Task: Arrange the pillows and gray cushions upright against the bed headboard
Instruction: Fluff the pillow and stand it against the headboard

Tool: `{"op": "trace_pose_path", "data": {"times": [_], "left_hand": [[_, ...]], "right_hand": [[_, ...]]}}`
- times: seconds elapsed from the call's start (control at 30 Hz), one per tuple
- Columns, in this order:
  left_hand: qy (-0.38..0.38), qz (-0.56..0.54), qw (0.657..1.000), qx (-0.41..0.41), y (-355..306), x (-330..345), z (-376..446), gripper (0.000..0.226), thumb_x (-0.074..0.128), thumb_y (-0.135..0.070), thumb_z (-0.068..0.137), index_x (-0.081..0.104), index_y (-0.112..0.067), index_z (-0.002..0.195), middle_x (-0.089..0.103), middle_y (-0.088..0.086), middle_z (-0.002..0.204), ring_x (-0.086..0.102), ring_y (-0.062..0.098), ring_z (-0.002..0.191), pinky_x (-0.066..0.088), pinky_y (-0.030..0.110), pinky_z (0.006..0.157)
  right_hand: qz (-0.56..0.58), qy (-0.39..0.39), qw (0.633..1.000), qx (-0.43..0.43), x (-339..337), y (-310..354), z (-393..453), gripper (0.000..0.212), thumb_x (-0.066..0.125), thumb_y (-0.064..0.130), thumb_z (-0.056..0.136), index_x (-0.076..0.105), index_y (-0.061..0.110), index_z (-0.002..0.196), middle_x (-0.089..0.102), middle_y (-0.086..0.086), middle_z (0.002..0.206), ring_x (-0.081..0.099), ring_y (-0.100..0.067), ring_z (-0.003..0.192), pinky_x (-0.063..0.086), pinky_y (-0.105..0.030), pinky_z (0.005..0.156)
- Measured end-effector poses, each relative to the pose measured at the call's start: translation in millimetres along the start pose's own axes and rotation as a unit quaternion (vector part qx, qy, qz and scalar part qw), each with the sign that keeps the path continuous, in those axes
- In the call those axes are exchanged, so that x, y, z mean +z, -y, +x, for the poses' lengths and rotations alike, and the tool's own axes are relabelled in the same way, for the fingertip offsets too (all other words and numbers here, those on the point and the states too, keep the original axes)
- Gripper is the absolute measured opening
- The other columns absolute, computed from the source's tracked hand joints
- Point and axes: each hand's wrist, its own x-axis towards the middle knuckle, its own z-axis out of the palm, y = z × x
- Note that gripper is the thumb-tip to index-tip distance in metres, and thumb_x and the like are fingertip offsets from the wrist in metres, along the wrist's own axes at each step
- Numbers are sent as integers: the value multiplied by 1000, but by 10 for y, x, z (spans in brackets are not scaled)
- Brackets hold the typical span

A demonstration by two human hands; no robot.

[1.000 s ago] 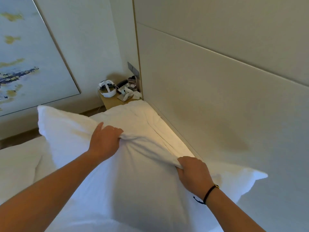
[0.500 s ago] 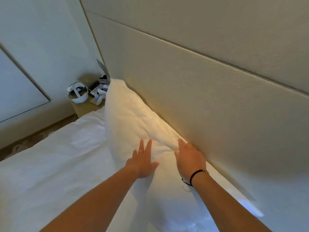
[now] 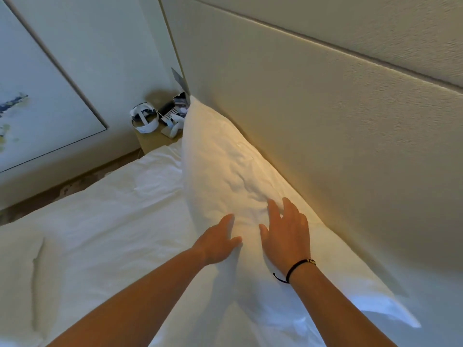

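Your two bare forearms reach in from the bottom edge, and both hands lie flat on the pillow. Your left hand presses its palm on the pillow's front face, fingers spread and gripping nothing. Your right hand, with a black cord bracelet at the wrist, lies just beside it, nearer the headboard, fingers loose and apart, also holding nothing.

The pillow stands on its long edge on the bed, leaning back with its upper edge touching the headboard. Its near corner juts out low at the right, and its far corner rises by the headboard's end. Another white pillow lies flat on the bed at the left edge, well apart from your hands.

Beyond the bed's far end a nightstand holds a white headset and a phone. A framed painting hangs on the far wall.
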Motion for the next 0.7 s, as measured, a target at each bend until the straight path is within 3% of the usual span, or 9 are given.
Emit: {"op": "trace_pose_path", "data": {"times": [0.07, 0.17, 0.3, 0.4, 0.53, 0.6, 0.7], "left_hand": [[9, -60, 997, -39, 255, -49, -305, 58, 62, -48, 90, 47, -26, 142, 67, 4, 124, 62, 20, 113, 47, 32, 100], [-5, -114, 989, -91, 742, -189, -852, 36, 64, -42, 90, 64, -26, 122, 74, -3, 95, 68, 14, 89, 54, 33, 90], [-96, -219, 956, -171, 1479, -371, -1760, 14, 64, -39, 87, 67, -32, 99, 73, 1, 98, 68, 18, 89, 54, 40, 92], [-160, -234, 932, -228, 2087, -377, -2538, 17, 59, -40, 84, 69, -32, 95, 72, -8, 96, 68, 11, 90, 55, 34, 88], [-242, -246, 895, -283, 2882, -219, -3512, 16, 59, -28, 89, 73, -21, 86, 73, -8, 84, 69, 10, 83, 56, 36, 83], [-272, -251, 877, -308, 3244, -114, -3956, 19, 59, -25, 91, 71, -16, 79, 73, 0, 83, 67, 13, 76, 56, 37, 76], [-306, -266, 851, -334, 3756, 48, -4605, 24, 55, -29, 92, 65, -24, 71, 68, -5, 73, 58, 4, 64, 47, 22, 60]], "right_hand": [[-7, 15, 1000, -16, 45, 245, -118, 56, 60, 42, 88, 45, 22, 138, 33, -18, 152, 26, -34, 141, 23, -52, 113], [26, 44, 997, -57, 155, 696, -342, 48, 58, 36, 90, 50, 19, 135, 28, -18, 154, 22, -34, 144, 25, -50, 115], [107, 175, 964, -171, 428, 1430, -727, 44, 43, 18, 96, 41, 26, 139, 15, -9, 159, 17, -24, 145, 24, -34, 116], [134, 250, 922, -262, 581, 2023, -1024, 46, 40, 11, 94, 43, 30, 136, 19, 0, 158, 28, -19, 141, 31, -27, 109], [122, 276, 888, -348, 672, 2824, -1525, 37, 39, 17, 97, 50, 31, 130, 42, 7, 142, 53, -16, 117, 44, -26, 88], [117, 288, 876, -368, 697, 3239, -1867, 35, 39, 23, 99, 50, 32, 131, 46, 11, 137, 56, -13, 112, 44, -26, 86], [86, 277, 874, -390, 752, 3853, -2484, 34, 35, 30, 100, 48, 34, 131, 54, 13, 129, 57, -11, 110, 44, -27, 87]]}}
